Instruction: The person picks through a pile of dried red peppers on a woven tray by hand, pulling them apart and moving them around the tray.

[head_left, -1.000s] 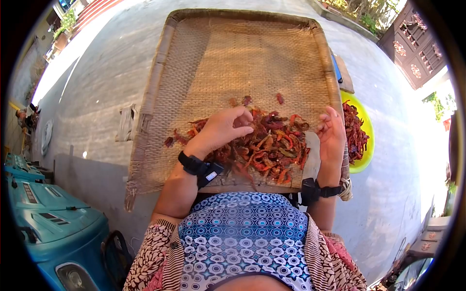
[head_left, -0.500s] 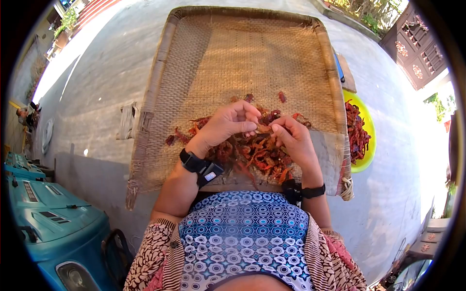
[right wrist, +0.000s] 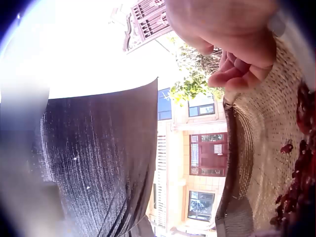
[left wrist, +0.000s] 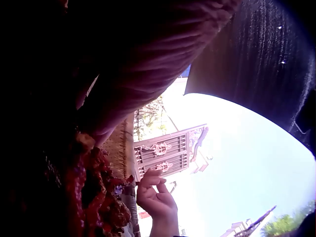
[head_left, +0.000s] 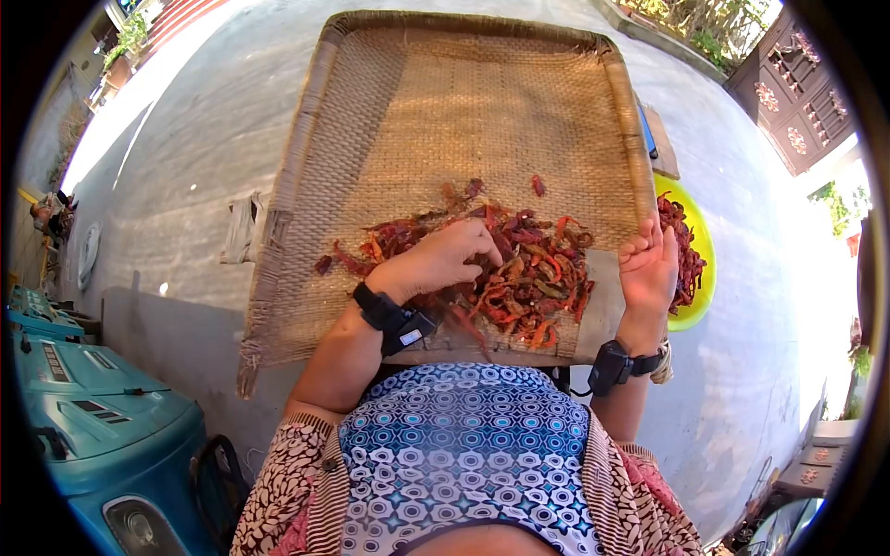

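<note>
A heap of dried red chillies [head_left: 533, 283] lies on the near part of a large woven bamboo tray [head_left: 482, 111]. My left hand [head_left: 436, 264] is at the heap, its bent fingertips down among the chillies; the left wrist view is too dark to tell whether they pinch one. My right hand [head_left: 649, 273] is raised over the tray's right edge, palm turned up and fingers loosely bent, with nothing seen in it. Beside it, outside the tray, a yellow-green basin [head_left: 706, 264] holds more dark red chillies [head_left: 683, 255].
A grey patch [head_left: 603, 296] covers the tray's near right corner. A flat board [head_left: 661, 139] and a blue object [head_left: 646, 130] lie by its right rim. Teal vehicle bodywork [head_left: 111, 408] stands at left on the concrete ground [head_left: 185, 213].
Half a second ago both hands met over the heap, fingertips at a small chilli piece. Since then my right hand has swung right to the tray edge, and my left has dropped into the heap.
</note>
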Motion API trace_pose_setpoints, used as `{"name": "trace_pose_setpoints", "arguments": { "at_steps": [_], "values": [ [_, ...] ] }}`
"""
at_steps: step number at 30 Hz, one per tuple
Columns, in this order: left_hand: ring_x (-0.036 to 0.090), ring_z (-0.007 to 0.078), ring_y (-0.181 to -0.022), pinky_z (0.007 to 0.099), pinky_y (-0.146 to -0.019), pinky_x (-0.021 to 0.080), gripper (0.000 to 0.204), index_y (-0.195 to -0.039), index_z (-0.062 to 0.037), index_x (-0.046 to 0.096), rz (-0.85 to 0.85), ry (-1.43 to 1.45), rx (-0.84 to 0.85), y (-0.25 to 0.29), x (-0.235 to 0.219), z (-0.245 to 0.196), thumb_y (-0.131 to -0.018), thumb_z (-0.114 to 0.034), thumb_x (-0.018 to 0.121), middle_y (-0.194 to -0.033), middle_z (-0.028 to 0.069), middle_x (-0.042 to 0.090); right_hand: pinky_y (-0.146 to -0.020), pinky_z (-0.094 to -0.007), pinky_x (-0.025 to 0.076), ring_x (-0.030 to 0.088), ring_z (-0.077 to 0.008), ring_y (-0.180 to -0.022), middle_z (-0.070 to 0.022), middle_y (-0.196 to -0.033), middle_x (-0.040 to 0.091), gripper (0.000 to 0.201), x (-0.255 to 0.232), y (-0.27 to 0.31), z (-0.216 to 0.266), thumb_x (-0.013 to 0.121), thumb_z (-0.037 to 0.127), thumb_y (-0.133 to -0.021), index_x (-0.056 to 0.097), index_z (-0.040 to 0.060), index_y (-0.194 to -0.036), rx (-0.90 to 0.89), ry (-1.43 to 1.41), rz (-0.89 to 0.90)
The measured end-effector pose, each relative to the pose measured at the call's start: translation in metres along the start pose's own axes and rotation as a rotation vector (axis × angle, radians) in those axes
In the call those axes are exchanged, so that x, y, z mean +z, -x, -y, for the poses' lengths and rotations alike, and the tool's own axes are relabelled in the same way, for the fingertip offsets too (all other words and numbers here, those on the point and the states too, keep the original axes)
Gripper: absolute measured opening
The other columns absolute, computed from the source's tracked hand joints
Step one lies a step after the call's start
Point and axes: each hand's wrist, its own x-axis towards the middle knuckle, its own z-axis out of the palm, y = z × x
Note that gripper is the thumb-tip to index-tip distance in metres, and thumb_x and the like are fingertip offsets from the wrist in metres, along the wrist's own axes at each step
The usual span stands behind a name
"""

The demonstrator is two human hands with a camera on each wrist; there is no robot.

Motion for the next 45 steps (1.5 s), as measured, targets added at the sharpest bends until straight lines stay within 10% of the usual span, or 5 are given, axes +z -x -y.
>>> {"name": "trace_pose_setpoints", "arguments": {
  "at_steps": [11, 18, 32, 45],
  "values": [
    [0.055, 0.0166, -0.098, 0.0317, -0.083, 0.046, 0.008, -0.096, -0.0051, 0.060, -0.142, 0.300, -0.060, -0.001, -0.004, -0.006, -0.089, -0.008, 0.063, -0.097, 0.0051, 0.058, -0.061, -0.0227, 0.045, 0.054, -0.0067, -0.067, -0.0021, -0.084, 0.061, 0.024, 0.068, 0.033, -0.066, 0.061, 0.021, -0.096, 0.060, 0.0033, -0.112, 0.193, 1.043, 0.449],
    [0.057, 0.0170, -0.094, 0.0311, -0.081, 0.047, 0.014, -0.101, -0.0042, 0.061, -0.236, 0.141, -0.158, 0.000, -0.002, 0.000, -0.087, -0.003, 0.064, -0.103, 0.0068, 0.056, -0.070, -0.0361, 0.048, 0.063, -0.0223, -0.076, -0.0066, -0.086, 0.064, 0.026, 0.077, 0.032, -0.089, 0.068, 0.022, -0.086, 0.064, 0.0101, -0.108, -0.265, 1.802, 0.363],
    [0.061, 0.0289, -0.088, 0.0366, -0.077, 0.050, 0.010, -0.093, -0.0056, 0.061, -0.284, 0.051, -0.106, 0.002, 0.001, 0.008, -0.084, -0.006, 0.065, -0.091, 0.0113, 0.059, -0.067, -0.0283, 0.048, 0.060, -0.0156, -0.073, -0.0060, -0.089, 0.064, 0.018, 0.067, 0.030, -0.098, 0.066, 0.006, -0.083, 0.063, 0.0060, -0.101, -0.095, 1.468, 0.418],
    [0.054, 0.0036, -0.083, 0.0222, -0.073, 0.046, 0.009, -0.101, -0.0057, 0.059, -0.443, 0.769, -0.180, 0.007, -0.008, 0.004, -0.093, -0.010, 0.060, -0.089, -0.0047, 0.057, -0.050, -0.0189, 0.033, 0.045, -0.0041, -0.057, 0.0025, -0.082, 0.053, 0.026, 0.059, 0.025, -0.086, 0.061, 0.006, -0.089, 0.058, 0.0030, -0.114, 0.163, 0.747, 0.199]
  ]
}}
